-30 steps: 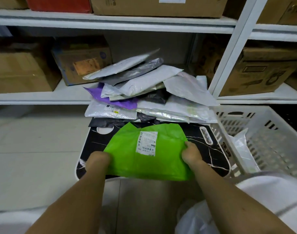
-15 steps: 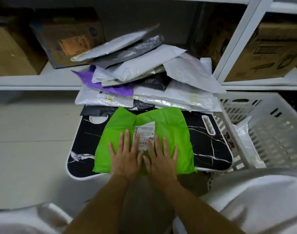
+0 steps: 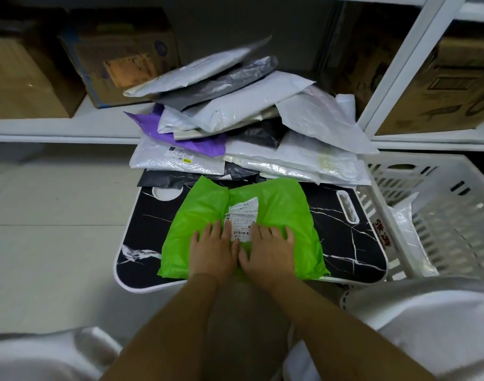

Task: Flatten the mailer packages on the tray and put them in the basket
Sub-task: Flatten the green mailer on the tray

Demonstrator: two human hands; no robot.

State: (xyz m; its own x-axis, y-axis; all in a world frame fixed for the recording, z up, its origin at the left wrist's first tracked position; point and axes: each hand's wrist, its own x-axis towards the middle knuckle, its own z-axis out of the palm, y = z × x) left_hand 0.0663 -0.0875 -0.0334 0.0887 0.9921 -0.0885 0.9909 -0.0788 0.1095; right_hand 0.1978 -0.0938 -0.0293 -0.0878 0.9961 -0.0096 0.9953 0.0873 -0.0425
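Landmark: black marble-pattern tray (image 3: 345, 243), white-edged, being used as the reference for all places.
Green mailer (image 3: 276, 204): being pressed flat on the tray's middle, its near edge reaching the tray's near rim; surface is showing wrinkles, with a crumpled white shipping label (image 3: 242, 218) at its centre.
Left hand (image 3: 212, 250): being laid palm down on the green mailer's near-left part, fingers appearing bent at the tips against the plastic, nothing being gripped.
Right hand (image 3: 268, 250): being laid palm down just beside the left hand, thumbs almost touching, fingers pressing into the mailer at the label's right edge; nothing being held.
Mailer pile (image 3: 252, 111): grey, white, black and purple packages being stacked on and over the tray's far edge, leaning back toward the shelf (image 3: 56, 127).
Basket (image 3: 441, 215): white slotted plastic, being kept just right of the tray, touching or nearly touching its right rim; one clear-white package (image 3: 403, 224) is lying inside against the wall nearest the tray.
Cardboard boxes (image 3: 120, 56): being stored on the shelf beyond the tray's far side.
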